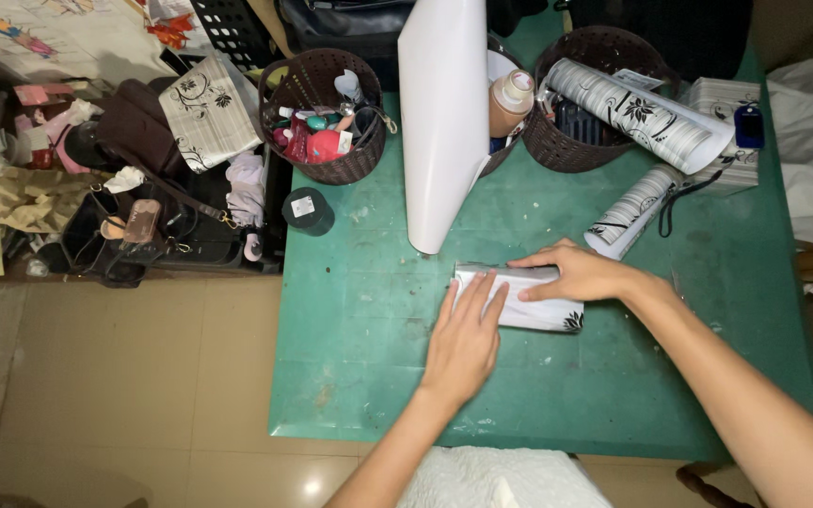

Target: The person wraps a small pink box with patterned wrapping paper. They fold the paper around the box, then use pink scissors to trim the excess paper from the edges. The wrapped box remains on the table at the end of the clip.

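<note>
On the green table (350, 376), both hands' flat, spread fingers (482, 293) press the crosswise-lying wrapped box (543, 313).

Wrapped box at mid-bench, both hands on it.

The left hand (463, 343) lies flat on the box (519, 296) from its near side, the right hand (581, 273) from its right. Behind it on the bench (350, 376) stands an upright roll (442, 113), between two baskets (326, 113) (595, 94); a smaller roll (630, 212) lies right.
</note>
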